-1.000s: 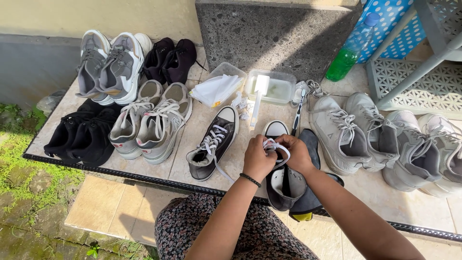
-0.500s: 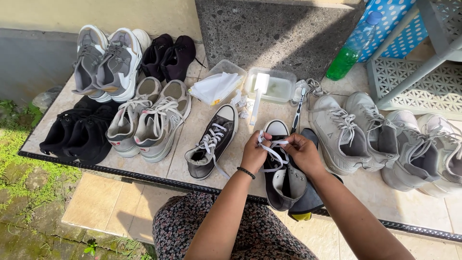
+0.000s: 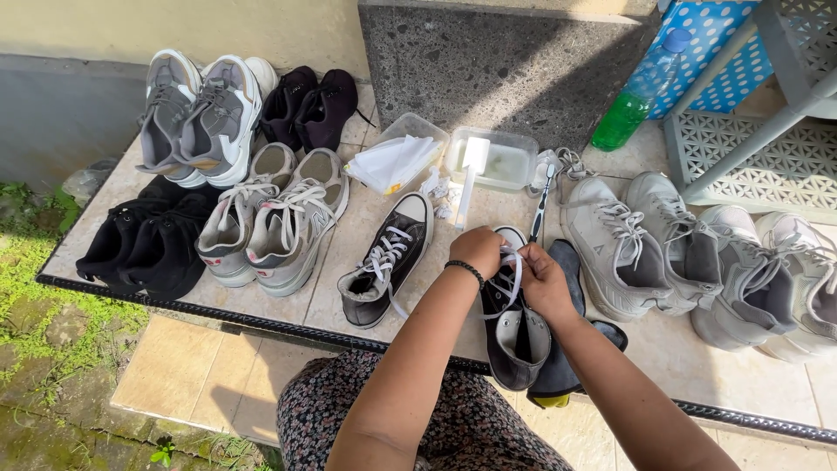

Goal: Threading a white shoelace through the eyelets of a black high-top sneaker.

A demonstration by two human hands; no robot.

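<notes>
Lacing in hand: a black canvas high-top sneaker (image 3: 514,327) standing toe-away at the front edge of the tiled bench (image 3: 357,240), white lace (image 3: 514,272) drawn up over its tongue. Left hand (image 3: 478,251) closed on the lace near the upper eyelets, a dark bead bracelet at the wrist; right hand (image 3: 542,281) pinched narrow on the other run of the same lace, just beside the shoe's collar. Both hands close together, touching or nearly touching over the shoe's opening. Judged as mid-threading, with the lace not yet pulled flat across the eyelets. Next move calling for steady tension on both lace ends, a clean feed through the following eyelet pair, and a hold on the shoe against tipping off the bench edge. Matching black sneaker (image 3: 386,260) just to the left, laced loosely, lying at an angle. A dark insole (image 3: 567,349) under and to the right of the held shoe. Behind, a clear tub of water (image 3: 493,159) with a white brush (image 3: 468,179) leaning across it, and a green bottle (image 3: 635,105) further back. Grey and white trainers (image 3: 623,244) to the right, well apart from the hands.
</notes>
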